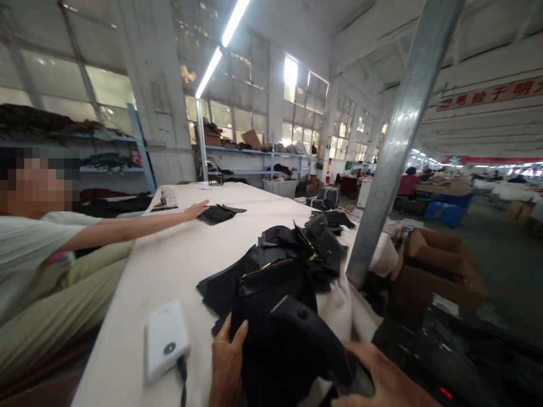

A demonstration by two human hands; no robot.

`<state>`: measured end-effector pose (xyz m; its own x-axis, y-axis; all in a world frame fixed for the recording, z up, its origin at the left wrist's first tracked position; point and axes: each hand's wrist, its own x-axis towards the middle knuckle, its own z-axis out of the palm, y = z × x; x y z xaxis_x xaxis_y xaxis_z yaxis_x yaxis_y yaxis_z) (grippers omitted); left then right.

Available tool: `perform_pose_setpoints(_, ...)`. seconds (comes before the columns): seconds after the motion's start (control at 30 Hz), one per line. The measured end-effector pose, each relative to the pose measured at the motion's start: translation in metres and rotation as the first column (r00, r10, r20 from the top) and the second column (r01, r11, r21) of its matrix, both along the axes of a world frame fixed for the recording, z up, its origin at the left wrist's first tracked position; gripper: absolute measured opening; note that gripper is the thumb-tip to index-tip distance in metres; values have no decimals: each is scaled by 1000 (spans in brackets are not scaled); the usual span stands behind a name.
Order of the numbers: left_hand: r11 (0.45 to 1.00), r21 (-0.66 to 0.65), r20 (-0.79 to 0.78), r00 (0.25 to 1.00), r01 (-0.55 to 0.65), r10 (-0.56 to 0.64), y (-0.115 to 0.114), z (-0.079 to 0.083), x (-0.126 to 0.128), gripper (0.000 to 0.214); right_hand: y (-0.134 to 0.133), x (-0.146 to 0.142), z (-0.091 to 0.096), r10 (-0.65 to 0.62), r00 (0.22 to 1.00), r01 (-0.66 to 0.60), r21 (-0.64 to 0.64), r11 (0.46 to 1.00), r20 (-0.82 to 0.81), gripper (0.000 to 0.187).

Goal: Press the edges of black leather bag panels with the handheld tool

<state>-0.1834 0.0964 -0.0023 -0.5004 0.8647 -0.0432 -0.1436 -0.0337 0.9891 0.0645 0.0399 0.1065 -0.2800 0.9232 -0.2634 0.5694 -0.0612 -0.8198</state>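
L hand (228, 359) has thumb and fingers clamped, as far as I can tell, on the near left edge of a black cloth (271, 356); its lower fingers are hard to make out. R hand (377, 370) is closed round the handle of a curved black tool (311, 328), head pointing up and left over the cloth. Can't tell if the head touches it: black on black. A gold zip (265, 268) runs across the far part, prob. the same piece.

To do this well, I'd say keep the cloth taut w/ L, hold the tool's head low & steady, and keep it clear of L thumb and the zip.

Just beyond, a heap of black pieces (324, 237) crowds the work, so loose flaps could snag. Left of L hand, a white power pack (168, 339) w/ its cable (182, 376) sits on the table (178, 260), apart from the cloth but a possible catch for the elbow. A metal post (394, 135) blocks reach to the R, w/ cardboard boxes (441, 277) past it. Across the table, a co-worker's hand (197, 211) reaches to another black piece (218, 213), well clear.
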Motion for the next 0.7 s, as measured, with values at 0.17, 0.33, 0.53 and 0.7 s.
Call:
perform_pose_setpoints(0.17, 993, 11, 120, 986, 116, -116, -9, -10, -11, 53, 23, -28, -22, 75, 997, -77, -67, 995, -26, 59)
perform_pose_setpoints(0.33, 977, 13, 246, 947, 212, -209, -11, -15, -17, 62, 40, -49, -33, 186, 979, -193, -84, 978, -84, 44)
perform_pose_setpoints(0.53, 955, 44, 468, 839, 293, -279, -9, -23, -21, 66, 66, -75, -26, 280, 938, -306, -114, 945, -203, 21)
perform_pose_setpoints(0.7, 975, 28, 580, 791, 220, -195, -5, -32, -20, 74, 84, -74, -7, 237, 947, -231, 52, 972, -215, 14)
